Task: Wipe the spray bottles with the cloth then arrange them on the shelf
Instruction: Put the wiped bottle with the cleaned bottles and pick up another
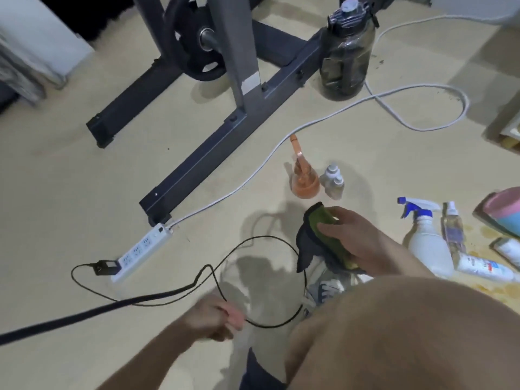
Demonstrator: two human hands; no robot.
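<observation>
My right hand (357,240) grips a folded green and dark cloth (323,237) low over the floor. My left hand (216,316) is blurred and closed on a thin black cable (270,323). An orange spray bottle (305,181) stands on the floor beyond the cloth, with two small clear bottles (333,181) right beside it. To the right lie a white spray bottle with a blue trigger (427,243), a slim clear spray bottle (453,229) and a white tube (484,268). No shelf is in view.
A white power strip (143,249) with a black plug lies left of centre; its white cord (281,147) loops across the floor. A dark weight-rack frame (197,153) and a large dark water jug (346,57) stand at the back. A pink and blue bowl (503,209) sits at the right edge.
</observation>
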